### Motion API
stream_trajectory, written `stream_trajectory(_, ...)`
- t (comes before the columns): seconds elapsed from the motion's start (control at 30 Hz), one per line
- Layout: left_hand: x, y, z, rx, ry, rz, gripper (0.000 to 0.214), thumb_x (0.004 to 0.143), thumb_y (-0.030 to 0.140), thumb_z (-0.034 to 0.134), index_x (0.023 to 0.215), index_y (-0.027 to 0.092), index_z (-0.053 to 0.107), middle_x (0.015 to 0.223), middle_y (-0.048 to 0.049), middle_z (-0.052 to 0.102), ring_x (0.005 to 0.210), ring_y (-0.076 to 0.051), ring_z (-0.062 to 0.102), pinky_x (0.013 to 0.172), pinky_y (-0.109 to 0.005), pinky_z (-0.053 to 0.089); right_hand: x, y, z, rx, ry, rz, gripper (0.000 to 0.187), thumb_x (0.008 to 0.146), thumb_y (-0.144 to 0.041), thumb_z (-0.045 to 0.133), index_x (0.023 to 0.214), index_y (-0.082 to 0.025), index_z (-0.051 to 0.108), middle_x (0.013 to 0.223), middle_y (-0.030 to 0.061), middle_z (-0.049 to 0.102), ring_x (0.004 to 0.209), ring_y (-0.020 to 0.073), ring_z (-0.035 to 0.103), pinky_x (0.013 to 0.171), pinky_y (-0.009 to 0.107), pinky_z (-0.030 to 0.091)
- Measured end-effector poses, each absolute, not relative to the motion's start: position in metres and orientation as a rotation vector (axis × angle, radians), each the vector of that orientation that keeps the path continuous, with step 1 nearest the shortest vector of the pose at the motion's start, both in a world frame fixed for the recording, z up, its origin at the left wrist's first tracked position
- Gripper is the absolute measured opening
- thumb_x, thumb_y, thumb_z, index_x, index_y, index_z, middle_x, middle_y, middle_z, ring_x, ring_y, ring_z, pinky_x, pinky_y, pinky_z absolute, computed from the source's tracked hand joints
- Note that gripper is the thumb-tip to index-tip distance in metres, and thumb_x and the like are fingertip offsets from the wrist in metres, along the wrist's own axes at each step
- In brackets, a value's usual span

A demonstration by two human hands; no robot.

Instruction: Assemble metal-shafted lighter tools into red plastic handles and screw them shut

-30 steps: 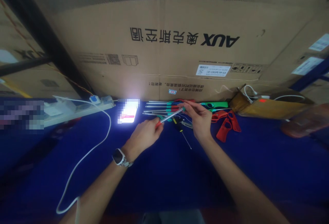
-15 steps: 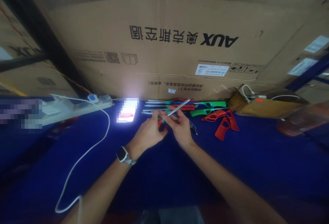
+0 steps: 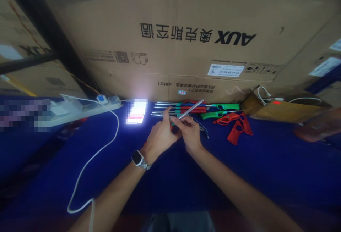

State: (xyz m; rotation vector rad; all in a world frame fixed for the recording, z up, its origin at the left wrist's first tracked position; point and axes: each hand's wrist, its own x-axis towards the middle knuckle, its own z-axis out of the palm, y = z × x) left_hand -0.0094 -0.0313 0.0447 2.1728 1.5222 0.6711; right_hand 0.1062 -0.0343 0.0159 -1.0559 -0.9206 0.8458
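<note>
Left hand (image 3: 162,136), right hand (image 3: 191,134): grip closed round metal rod (image 3: 191,109); carton (image 3: 183,53) behind, red handles (image 3: 232,138) rightward.

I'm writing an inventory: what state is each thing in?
Left hand: closed around a red handle.
Right hand: pinching the silver tube.
Silver tube: tilted, far end free.
Green handles: lying down.
Watch: worn, face dark.
Screen: lit.
Plug: seated in power strip.
White cable: loosely curved.
Cardboard box: lettering upside down.
</note>
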Motion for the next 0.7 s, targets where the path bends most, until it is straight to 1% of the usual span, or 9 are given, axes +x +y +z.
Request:
stream_trajectory(0.07, -0.009, -0.031, 0.046, 2.149, 1.488, 0.695, 0.088, 0.081, 0.03, 0.067, 0.154, 0.021, 0.019, 0.096, -0.0108, 0.076, 0.083, -0.032, 0.074, 0.065, -0.035, 0.05, 0.105, -0.035, 0.016, -1.025, -0.914, 0.865, 0.028, 0.066, -0.036, 0.085, 0.058, -0.022, 0.062, 0.066, -0.0034, 0.061, 0.069, 0.0133, 0.056, 0.071, 0.028, 0.048)
stream_trajectory(0.13, -0.009, -0.031, 0.047, 2.103, 1.429, 0.754, 0.083, 0.08, 0.025, 0.066, 0.152, 0.022, 0.025, 0.097, -0.0094, 0.076, 0.083, -0.03, 0.074, 0.066, -0.035, 0.051, 0.102, -0.037, 0.02, -0.955, -0.928, 0.947, 0.026, 0.071, -0.035, 0.082, 0.062, -0.022, 0.061, 0.064, -0.0044, 0.06, 0.064, 0.0123, 0.054, 0.069, 0.027, 0.047)
stream_trajectory(0.23, -0.011, -0.03, 0.048, 1.994, 1.283, 0.916, 0.076, 0.076, 0.017, 0.067, 0.145, 0.023, 0.034, 0.095, -0.0062, 0.075, 0.085, -0.026, 0.073, 0.071, -0.033, 0.053, 0.099, -0.041, 0.03, -0.864, -0.97, 1.024, 0.019, 0.073, -0.034, 0.081, 0.07, -0.022, 0.065, 0.068, -0.0041, 0.063, 0.066, 0.0123, 0.056, 0.07, 0.027, 0.046)
stream_trajectory(0.33, -0.012, -0.029, 0.048, 1.918, 1.138, 1.033, 0.072, 0.072, 0.011, 0.067, 0.138, 0.022, 0.039, 0.098, -0.0052, 0.075, 0.088, -0.023, 0.073, 0.076, -0.032, 0.054, 0.097, -0.043, 0.036, -0.837, -1.021, 1.043, 0.017, 0.073, -0.035, 0.08, 0.074, -0.022, 0.068, 0.072, -0.0032, 0.066, 0.068, 0.0133, 0.058, 0.072, 0.029, 0.048)
stream_trajectory(0.47, -0.012, -0.028, 0.047, 1.887, 1.07, 1.069, 0.069, 0.069, 0.005, 0.064, 0.133, 0.02, 0.043, 0.096, -0.0047, 0.074, 0.082, -0.019, 0.072, 0.074, -0.029, 0.055, 0.096, -0.042, 0.034, -0.862, -1.055, 1.041, 0.016, 0.075, -0.038, 0.078, 0.081, -0.024, 0.074, 0.075, -0.002, 0.07, 0.07, 0.0151, 0.061, 0.074, 0.032, 0.051)
stream_trajectory(0.6, -0.011, -0.025, 0.044, 1.878, 1.038, 1.103, 0.072, 0.07, 0.007, 0.068, 0.135, 0.02, 0.041, 0.094, -0.0044, 0.073, 0.086, -0.02, 0.072, 0.077, -0.03, 0.055, 0.101, -0.041, 0.035, -0.887, -1.132, 1.053, 0.017, 0.076, -0.04, 0.078, 0.085, -0.025, 0.078, 0.078, -0.0008, 0.073, 0.075, 0.0176, 0.064, 0.079, 0.034, 0.052)
stream_trajectory(0.7, -0.01, -0.026, 0.042, 1.911, 1.138, 1.029, 0.075, 0.071, 0.016, 0.073, 0.137, 0.022, 0.038, 0.086, -0.0025, 0.072, 0.079, -0.021, 0.072, 0.071, -0.031, 0.055, 0.106, -0.039, 0.036, -0.93, -1.103, 1.067, 0.027, 0.08, -0.048, 0.073, 0.092, -0.025, 0.079, 0.076, 0.0, 0.073, 0.069, 0.0166, 0.064, 0.074, 0.033, 0.053)
